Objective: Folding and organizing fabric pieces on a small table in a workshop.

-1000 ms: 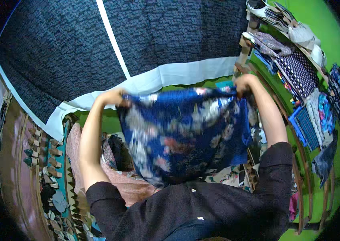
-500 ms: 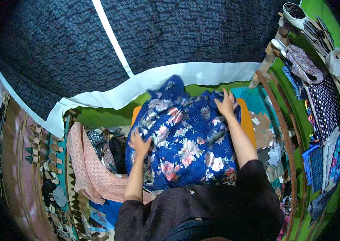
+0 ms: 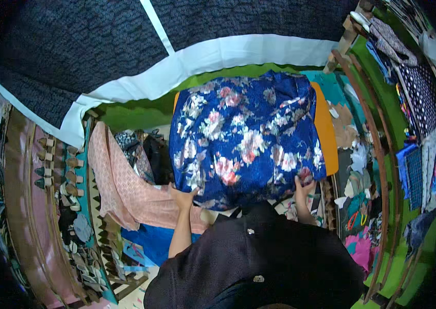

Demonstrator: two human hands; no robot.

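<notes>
A blue floral cloth with white and pink blossoms lies spread over an orange board, whose right side stays bare. At the cloth's near left corner, my left hand is closed on the edge, thumb on top. My right hand pinches the near right edge, with part of its fingers hidden by the cloth. Beside my left hand hangs a peach patterned cloth.
A dark patterned curtain with a white border hangs beyond the board. Clothes hang on a rack at the right, including a polka-dot piece. Wooden rails run along that side. Small wooden pieces line the left.
Both hands have come nearer to me, from above the cloth to its near corners, and closed on it. The raised bunch at the far edge now lies flatter.
</notes>
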